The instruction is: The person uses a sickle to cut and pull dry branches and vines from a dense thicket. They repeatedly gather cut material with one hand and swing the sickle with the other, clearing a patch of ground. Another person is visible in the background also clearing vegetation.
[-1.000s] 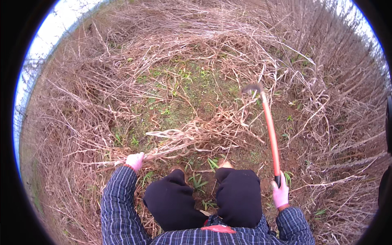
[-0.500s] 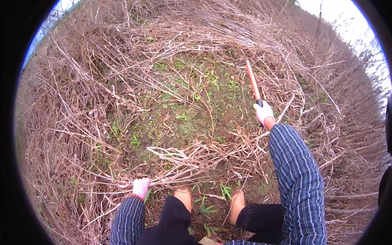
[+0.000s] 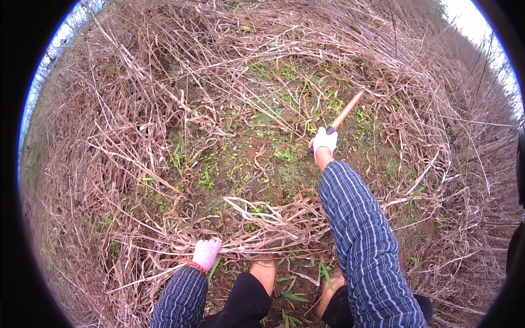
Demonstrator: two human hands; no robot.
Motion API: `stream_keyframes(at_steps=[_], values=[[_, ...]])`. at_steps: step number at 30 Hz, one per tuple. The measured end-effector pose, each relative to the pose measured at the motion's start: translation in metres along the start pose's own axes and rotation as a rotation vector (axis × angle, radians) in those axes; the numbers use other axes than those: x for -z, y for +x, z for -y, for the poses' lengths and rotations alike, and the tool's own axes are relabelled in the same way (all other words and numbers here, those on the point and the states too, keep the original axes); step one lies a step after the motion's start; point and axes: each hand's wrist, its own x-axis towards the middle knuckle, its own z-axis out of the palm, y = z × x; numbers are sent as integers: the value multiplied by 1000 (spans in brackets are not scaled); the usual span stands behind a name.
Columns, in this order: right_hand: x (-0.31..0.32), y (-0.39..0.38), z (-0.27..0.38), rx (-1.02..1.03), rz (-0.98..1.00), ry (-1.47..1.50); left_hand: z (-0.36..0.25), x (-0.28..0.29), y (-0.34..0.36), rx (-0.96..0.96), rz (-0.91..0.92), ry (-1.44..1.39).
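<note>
One bundle of dry stalks (image 3: 276, 227) is lying across the ground just ahead of my shins (image 3: 264, 275), and my left hand (image 3: 206, 253) is clenching its left part, fingers curled over. I am judging it light, stiff and brittle; the gathered stems are offering a surer hold than the loose tangle to the right. Farther out, my right hand (image 3: 326, 141) is wrapping round the black grip (image 3: 330, 130) of an orange-shafted tool (image 3: 346, 111), probably its proper hold; I am not making out its head. Beyond, flattened straw (image 3: 328, 52) is lying.
</note>
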Motion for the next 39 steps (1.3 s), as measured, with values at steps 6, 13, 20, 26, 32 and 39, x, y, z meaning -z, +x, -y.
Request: stream_keyframes(at_steps=[6,13,20,26,32,39], values=[[-22,-84,-22,-74,240,-157,-2,-3,1,24,-3,5],[67,-228,-70,174,549,-740,-2,-5,1,24,27,-17],[207,-299,-37,1,671,-887,-3,-2,3,33,22,0],[302,-354,-15,-79,634,-1028,-3,32,19,-19,-231,-58],[369,-418,27,-146,597,-1252,-26,107,81,-211,-441,158],[438,-488,38,-303,569,-1082,-76,126,136,-458,-109,71]])
